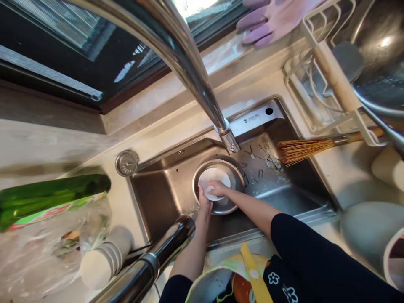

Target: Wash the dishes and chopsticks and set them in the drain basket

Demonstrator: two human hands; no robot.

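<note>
Both my hands reach down into the steel sink (164, 189). A small white dish (214, 179) sits over a round metal bowl (235, 179) on the sink floor, under the tap spout (230, 143). My left hand (204, 204) grips the near edge of the white dish with its fingers closed. My right hand (217, 188) is curled over the dish from the right, fingers pressed onto its surface. No water shows at the spout.
A bamboo brush (303, 150) lies over the sink's right edge. A white dish rack (328, 84) with pans stands at the right, purple gloves (271, 21) behind it. A green bottle (50, 198), plastic bags and stacked cups (104, 256) stand at the left.
</note>
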